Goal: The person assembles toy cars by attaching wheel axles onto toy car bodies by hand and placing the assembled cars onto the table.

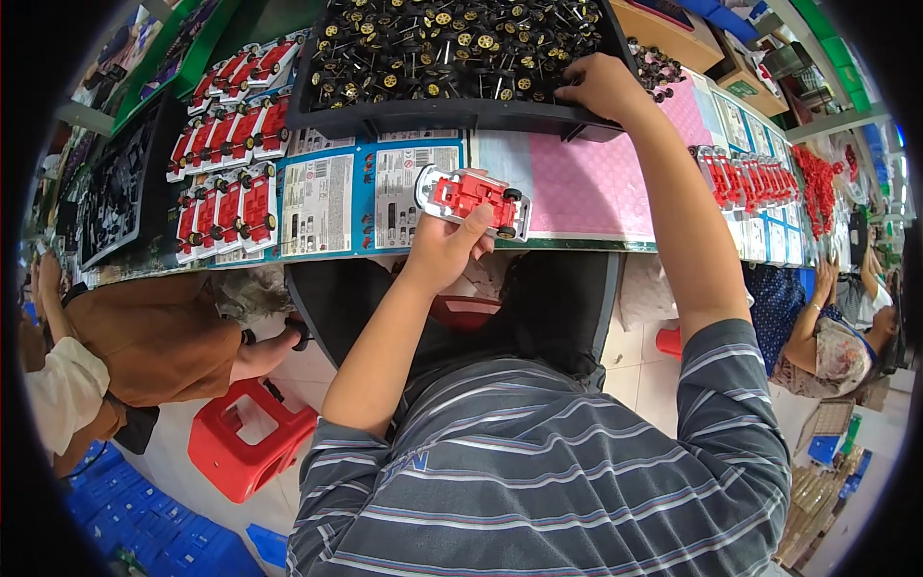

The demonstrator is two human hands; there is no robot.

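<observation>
My left hand [452, 244] grips a toy car [471, 200] near the table's front edge, thumb pressed on its underside. The car lies upside down, with a white body and a red chassis. Black wheels sit at its right end; none show at its left end. My right hand [606, 88] reaches over the right front corner of a black tray [433, 117]. Its fingers are bent together at the heap of wheel axles [461, 60], black wheels with gold-coloured hubs. Whatever these fingertips hold is hidden.
Rows of upturned toy cars [226, 207] stand left, with more cars [745, 183] at right beside red parts [817, 188]. Printed card sheets [317, 207] and a pink sheet [577, 192] cover the table. Co-workers sit on both sides. A red stool [216, 447] stands lower left.
</observation>
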